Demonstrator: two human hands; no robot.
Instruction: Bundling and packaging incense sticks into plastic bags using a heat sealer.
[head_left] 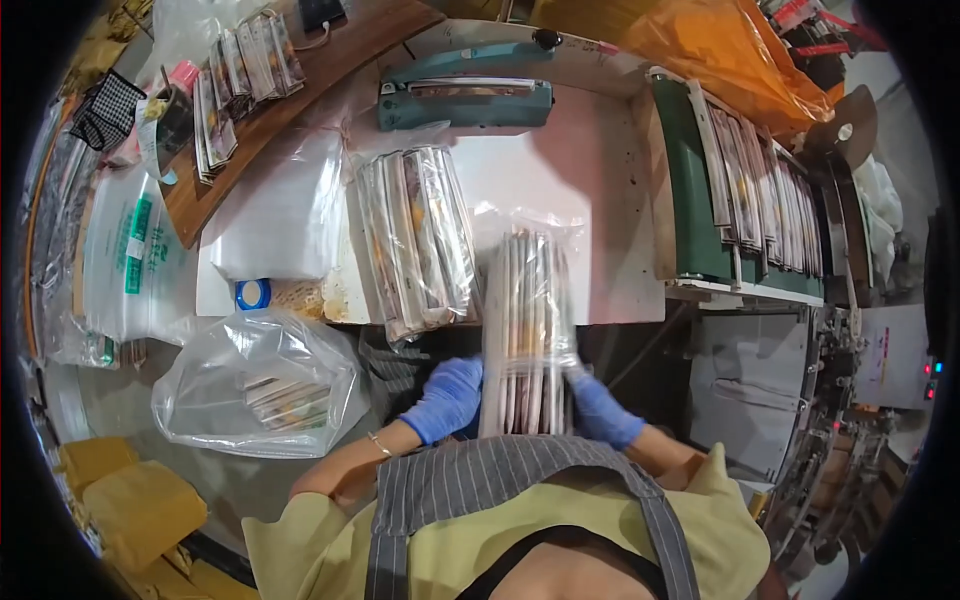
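In front of my body a row of thin flat packets (520, 400) lies lengthwise, its far part inside a clear plastic bag (540, 290). My left hand (452, 393), in a blue glove, presses against the left side of this row. From the right, my right hand (603, 408), also gloved in blue and a little blurred, grips the other side near the bag's mouth. The fingertips are partly hidden by the packets and the bag. Just left of them, a filled clear bag of similar packets (415, 240) rests on the white table (620, 240).
A teal bag sealer (465, 103) stands at the table's back. To the right, a green tray (690, 190) holds a row of packets. At the left are flat clear bags (275, 210), a blue tape roll (253, 294), a wooden board (345, 60) and a large bag (260, 385) with packets.
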